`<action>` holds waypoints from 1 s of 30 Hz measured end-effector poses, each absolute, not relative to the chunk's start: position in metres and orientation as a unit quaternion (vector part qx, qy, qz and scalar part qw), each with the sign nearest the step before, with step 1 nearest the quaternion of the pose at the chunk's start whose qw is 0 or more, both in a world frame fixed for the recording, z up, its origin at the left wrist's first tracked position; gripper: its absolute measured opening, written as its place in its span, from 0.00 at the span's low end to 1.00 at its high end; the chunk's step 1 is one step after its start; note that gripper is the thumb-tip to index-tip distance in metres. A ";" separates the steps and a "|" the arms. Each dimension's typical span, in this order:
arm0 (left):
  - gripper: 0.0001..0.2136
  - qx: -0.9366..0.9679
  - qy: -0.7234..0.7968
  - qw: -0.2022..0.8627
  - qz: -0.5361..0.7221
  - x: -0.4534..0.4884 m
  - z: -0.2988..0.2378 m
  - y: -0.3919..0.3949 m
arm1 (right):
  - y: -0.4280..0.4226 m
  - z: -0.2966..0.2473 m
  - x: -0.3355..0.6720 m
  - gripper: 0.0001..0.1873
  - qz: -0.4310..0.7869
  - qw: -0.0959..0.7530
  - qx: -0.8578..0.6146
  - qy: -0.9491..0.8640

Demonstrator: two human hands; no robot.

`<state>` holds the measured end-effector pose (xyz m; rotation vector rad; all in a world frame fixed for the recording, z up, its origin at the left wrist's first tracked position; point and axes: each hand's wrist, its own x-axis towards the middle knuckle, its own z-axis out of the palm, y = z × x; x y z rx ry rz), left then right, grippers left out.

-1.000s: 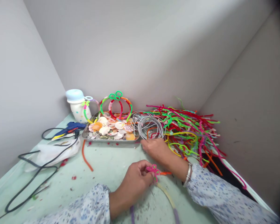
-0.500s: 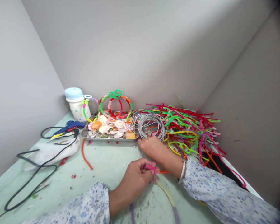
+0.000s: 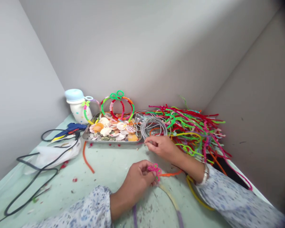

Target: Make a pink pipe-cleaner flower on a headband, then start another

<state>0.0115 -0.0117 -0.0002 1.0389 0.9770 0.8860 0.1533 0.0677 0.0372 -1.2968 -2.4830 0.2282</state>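
My left hand (image 3: 137, 177) is closed in a pinch on a pink pipe-cleaner flower (image 3: 156, 170) with touches of green. Below the flower curves a headband (image 3: 171, 200) wrapped in pale yellow and purple, partly hidden by the hand. An orange pipe cleaner (image 3: 171, 174) runs right from beside the flower. Just in front of the grey wire coil (image 3: 154, 129) and the metal tray's (image 3: 114, 142) right corner is my right hand (image 3: 162, 148). Its fingertips are pressed together, and whatever they hold, if anything, is too small to make out.
Seashells (image 3: 115, 128) fill the tray, with decorated headbands (image 3: 118, 107) standing at its back. A heap of pipe cleaners (image 3: 192, 126) lies right. On the left are a white bottle (image 3: 79, 109), blue-handled pliers (image 3: 73, 127), a black cable (image 3: 40, 169) and a plastic bag (image 3: 59, 155).
My right hand and forearm have shifted to the right, away from the tray's corner, uncovering more of the orange pipe cleaner. My left hand keeps hold of the flower in nearly the same spot.
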 end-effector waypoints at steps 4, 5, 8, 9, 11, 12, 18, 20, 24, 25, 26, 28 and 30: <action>0.05 0.421 0.436 0.694 0.388 0.009 0.006 -0.009 | 0.036 0.039 0.173 0.11 0.211 0.303 -0.528 -0.765; 0.06 0.415 0.435 0.700 0.385 0.008 0.008 -0.008 | 0.028 0.038 0.176 0.10 0.217 0.306 -0.533 -0.759; 0.06 0.403 0.424 0.710 0.391 0.007 0.010 -0.005 | 0.007 0.033 0.178 0.10 0.203 0.286 -0.512 -0.784; 0.06 0.398 0.420 0.715 0.393 0.006 0.010 -0.005 | 0.003 0.030 0.177 0.10 0.193 0.275 -0.499 -0.799; 0.07 0.387 0.419 0.722 0.393 0.006 0.011 -0.004 | -0.003 0.026 0.176 0.11 0.157 0.254 -0.473 -0.829; 0.07 0.384 0.421 0.722 0.392 0.006 0.011 -0.004 | -0.004 0.024 0.175 0.11 0.134 0.244 -0.463 -0.842; 0.06 0.394 0.426 0.717 0.388 0.006 0.011 -0.003 | -0.004 0.016 0.177 0.13 0.043 0.202 -0.431 -0.878; 0.07 0.392 0.428 0.717 0.386 0.006 0.010 -0.003 | -0.004 0.017 0.177 0.13 0.049 0.200 -0.428 -0.880; 0.07 0.387 0.436 0.716 0.384 0.006 0.011 -0.003 | -0.005 0.021 0.176 0.12 0.103 0.220 -0.437 -0.866; 0.08 0.387 0.438 0.715 0.384 0.006 0.011 -0.003 | -0.004 0.022 0.176 0.13 0.121 0.226 -0.440 -0.860; 0.08 0.388 0.439 0.714 0.384 0.006 0.011 -0.003 | -0.004 0.023 0.175 0.12 0.137 0.232 -0.444 -0.855; 0.08 0.390 0.438 0.714 0.382 0.006 0.011 -0.003 | -0.003 0.023 0.175 0.12 0.160 0.245 -0.455 -0.841; 0.09 0.390 0.435 0.716 0.381 0.006 0.011 -0.003 | -0.003 0.023 0.175 0.12 0.173 0.253 -0.474 -0.826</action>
